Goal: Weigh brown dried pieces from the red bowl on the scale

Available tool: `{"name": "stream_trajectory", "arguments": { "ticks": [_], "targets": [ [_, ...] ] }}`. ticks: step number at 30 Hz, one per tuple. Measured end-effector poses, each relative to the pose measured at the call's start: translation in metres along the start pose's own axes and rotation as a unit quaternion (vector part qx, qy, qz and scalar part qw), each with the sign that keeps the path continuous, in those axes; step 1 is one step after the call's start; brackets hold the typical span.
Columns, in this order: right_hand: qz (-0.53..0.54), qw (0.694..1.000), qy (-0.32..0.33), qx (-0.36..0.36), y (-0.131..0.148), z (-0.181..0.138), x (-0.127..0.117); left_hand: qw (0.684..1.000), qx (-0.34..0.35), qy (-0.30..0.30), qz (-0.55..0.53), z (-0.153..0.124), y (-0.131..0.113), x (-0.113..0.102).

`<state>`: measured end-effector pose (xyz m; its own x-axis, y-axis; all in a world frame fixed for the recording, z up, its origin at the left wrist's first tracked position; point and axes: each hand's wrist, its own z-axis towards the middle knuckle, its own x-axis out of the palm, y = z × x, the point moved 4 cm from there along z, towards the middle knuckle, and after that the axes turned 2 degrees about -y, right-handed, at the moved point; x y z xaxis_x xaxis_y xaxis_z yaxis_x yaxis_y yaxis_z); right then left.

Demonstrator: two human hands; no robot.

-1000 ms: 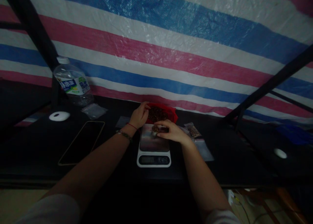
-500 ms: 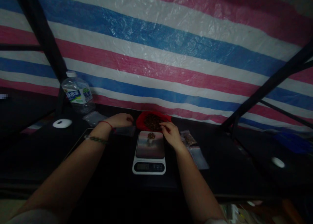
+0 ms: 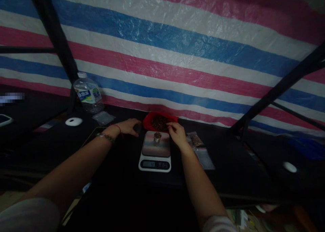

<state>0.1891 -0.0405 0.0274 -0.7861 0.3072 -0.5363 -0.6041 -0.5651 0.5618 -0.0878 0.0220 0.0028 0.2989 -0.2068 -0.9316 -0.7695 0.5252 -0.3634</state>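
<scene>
A white kitchen scale (image 3: 155, 164) stands in the middle of the black table with its display lit. On its plate is a small metal cup (image 3: 157, 139) filled with brown bits. Behind the scale lies a red bag (image 3: 148, 119), open, with a heap of brown dried pieces (image 3: 159, 122) in it. My right hand (image 3: 177, 133) is at the heap's right edge, fingertips pinched together; what they hold is too small to make out. To the left of the red bag, my left hand (image 3: 129, 127) has thumb and fingers closed on a dim, see-through plastic bag (image 3: 137, 128).
Right of the scale lie small clear bags (image 3: 205, 158), one with brown bits (image 3: 196, 140). At the left are a plastic bottle (image 3: 88, 94), a flat clear packet (image 3: 103, 117) and a white oval object (image 3: 73, 121). A striped sheet (image 3: 162, 69) hangs behind between dark metal posts (image 3: 57, 42).
My left hand has taken up the plastic bag that lay under it. The right hand stays at the red bag, its fingers drawn closer together. The view has shifted slightly.
</scene>
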Motion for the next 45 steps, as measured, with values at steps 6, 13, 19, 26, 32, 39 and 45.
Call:
{"name": "stream_trajectory", "arguments": {
  "ticks": [6,13,19,26,32,39,45],
  "targets": [
    [0.010,1.000,-0.002,0.004,0.001,0.000,0.000,0.993,-0.018,-0.113,-0.035,-0.008,0.001,-0.009],
    [0.010,1.000,-0.007,0.013,-0.003,0.000,0.002,0.928,-0.009,-0.369,-0.056,-0.008,-0.019,-0.029],
    [0.026,0.998,0.032,0.056,-0.013,0.000,0.011,0.907,0.018,-0.410,-0.098,0.010,-0.028,-0.018],
    [-0.072,0.978,0.194,0.029,-0.004,0.046,0.043,0.899,0.035,-0.401,-0.172,0.007,-0.026,-0.003],
    [-0.117,0.926,0.357,-0.035,-0.006,0.065,0.095,0.908,0.032,-0.388,-0.155,0.004,-0.030,0.004],
    [-0.119,0.942,0.308,-0.054,-0.015,0.068,0.099,0.914,0.028,-0.371,-0.162,0.008,-0.032,0.008],
    [-0.119,0.957,0.263,-0.032,-0.018,0.064,0.081,0.921,0.044,-0.356,-0.153,0.010,-0.031,0.009]
  ]
}}
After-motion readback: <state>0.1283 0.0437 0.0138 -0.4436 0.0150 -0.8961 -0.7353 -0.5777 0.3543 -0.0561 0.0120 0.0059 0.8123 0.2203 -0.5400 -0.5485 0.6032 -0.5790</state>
